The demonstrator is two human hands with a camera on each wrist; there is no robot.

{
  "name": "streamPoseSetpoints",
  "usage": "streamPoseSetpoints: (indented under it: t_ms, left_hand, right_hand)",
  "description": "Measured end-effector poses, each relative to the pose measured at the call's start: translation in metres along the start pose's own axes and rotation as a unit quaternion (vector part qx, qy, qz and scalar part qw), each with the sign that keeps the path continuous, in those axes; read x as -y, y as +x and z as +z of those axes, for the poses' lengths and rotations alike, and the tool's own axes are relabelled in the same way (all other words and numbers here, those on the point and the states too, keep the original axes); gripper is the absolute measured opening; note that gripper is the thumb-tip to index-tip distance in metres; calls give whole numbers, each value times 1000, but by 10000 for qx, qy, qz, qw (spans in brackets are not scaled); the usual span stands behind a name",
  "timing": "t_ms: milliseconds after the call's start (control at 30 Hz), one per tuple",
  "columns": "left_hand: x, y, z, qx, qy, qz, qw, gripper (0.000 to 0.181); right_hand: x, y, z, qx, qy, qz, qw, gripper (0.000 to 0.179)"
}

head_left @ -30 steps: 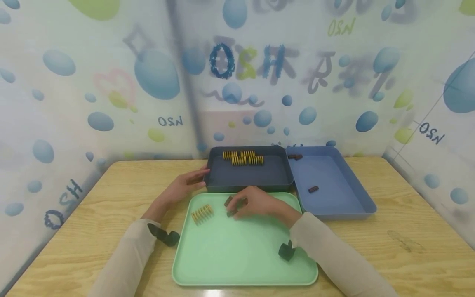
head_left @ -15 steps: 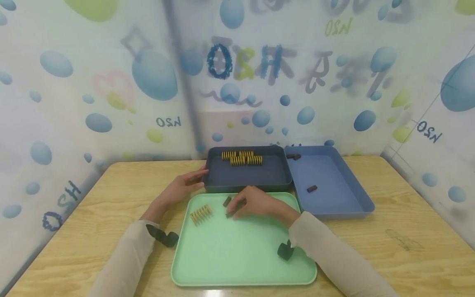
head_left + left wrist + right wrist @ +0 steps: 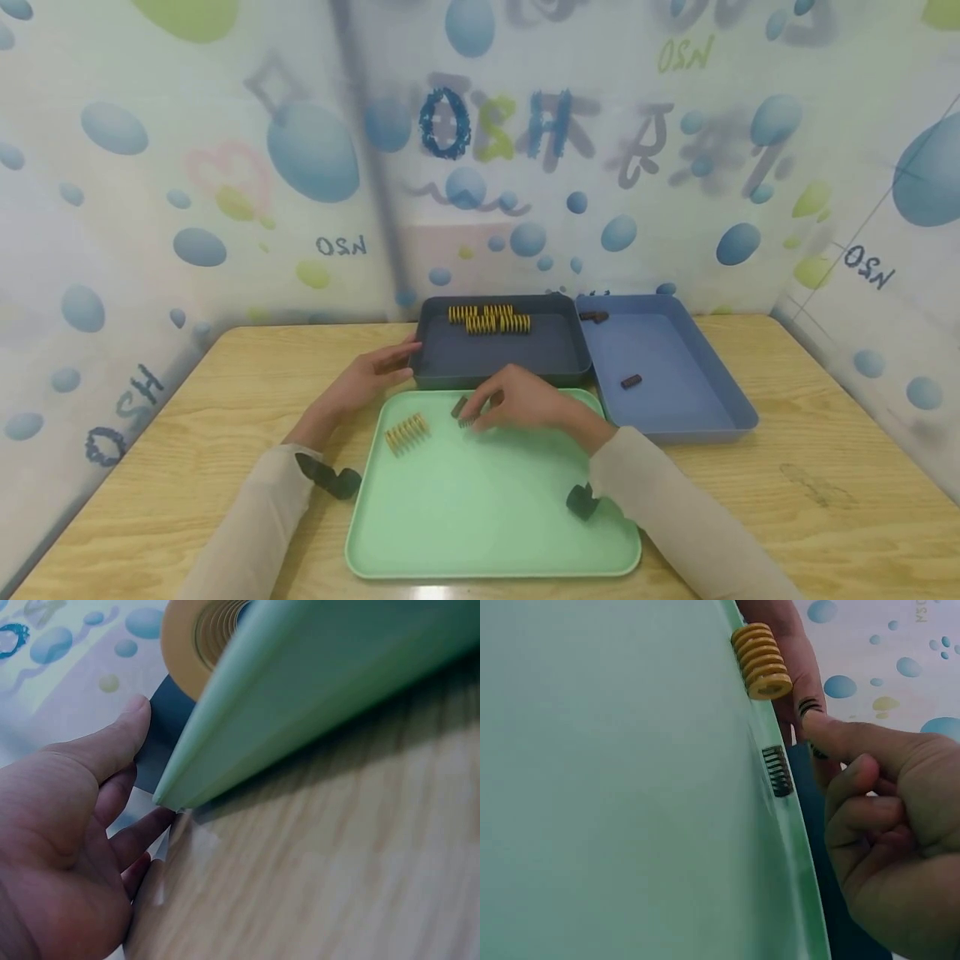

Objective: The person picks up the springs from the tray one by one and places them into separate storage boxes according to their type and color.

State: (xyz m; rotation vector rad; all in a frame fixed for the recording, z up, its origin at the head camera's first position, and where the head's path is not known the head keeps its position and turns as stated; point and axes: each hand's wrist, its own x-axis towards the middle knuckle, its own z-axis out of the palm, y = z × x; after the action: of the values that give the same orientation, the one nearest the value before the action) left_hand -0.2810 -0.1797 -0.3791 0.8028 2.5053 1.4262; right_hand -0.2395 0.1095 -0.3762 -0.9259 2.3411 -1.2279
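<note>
Above the far part of a green tray (image 3: 487, 508), my right hand (image 3: 521, 400) pinches a small dark coil spring (image 3: 808, 706) between thumb and finger; the digits cover most of it. A second dark spring (image 3: 778, 771) lies on the tray just beside those fingers. To the left on the same tray rests a larger yellow spring (image 3: 407, 433). My left hand (image 3: 362, 385) has its fingers extended against the left side of a dark grey tray (image 3: 510, 357), with the thumb near its front left corner.
Several yellow springs (image 3: 482, 324) sit at the back of the dark tray. A blue tray (image 3: 675, 392) stands to its right, holding a dark spring (image 3: 632, 382) near the middle and more dark pieces (image 3: 595, 317) at its back left corner. A patterned wall sheet closes off the back.
My right hand has lifted slightly off the green tray with the dark spring between its fingers. The left hand stays where it was.
</note>
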Motion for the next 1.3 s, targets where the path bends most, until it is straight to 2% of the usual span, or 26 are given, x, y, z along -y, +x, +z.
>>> streamPoseSetpoints:
  t_ms: [33, 300, 633, 800, 1033, 1133, 1300]
  left_hand:
    - [-1, 0, 0, -13, -49, -49, 10000, 47]
    - [23, 7, 0, 0, 61, -62, 10000, 48]
    - [26, 6, -1, 19, 19, -109, 9999, 48]
    - [20, 5, -1, 20, -39, -71, 10000, 48]
    - [-8, -1, -1, 98, -9, -49, 9999, 47]
    - [-11, -2, -1, 111, 22, -62, 9999, 47]
    - [-9, -3, -1, 94, 2, -116, 9999, 47]
  right_hand:
    - [0, 0, -2, -8, 53, -12, 10000, 15]
    - [9, -8, -21, -166, 170, 3, 9997, 19]
    - [18, -22, -47, -626, 203, 71, 9978, 20]
    - [14, -30, -58, -776, 312, 39, 9965, 21]
    - [2, -46, -74, -945, 89, -9, 9955, 20]
    - [-4, -55, -82, -1005, 86, 26, 9949, 21]
    - [-9, -70, -93, -1256, 75, 361, 9914, 23]
